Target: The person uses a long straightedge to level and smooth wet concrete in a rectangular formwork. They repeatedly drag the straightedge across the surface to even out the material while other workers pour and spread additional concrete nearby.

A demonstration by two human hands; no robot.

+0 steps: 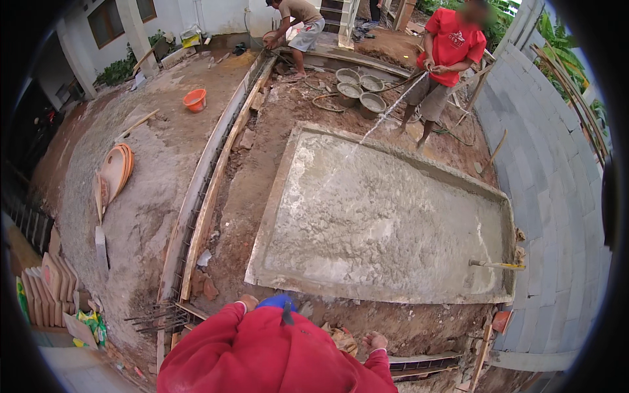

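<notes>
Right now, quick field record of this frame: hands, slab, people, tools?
left hand: knuckles up above the red sleeve, empty as far as visible
right hand: loosely closed, holds nothing visible
blue thing: between the sleeves, beside the left hand; kind unclear
slab: wet grey concrete in a raised-edge form
water stream: arcs onto the slab's far edge
person in red shirt: stands beyond the slab, hands together
trowel: yellow handle, at the slab's right edge
buckets: four, grey, clustered beyond the slab
</notes>
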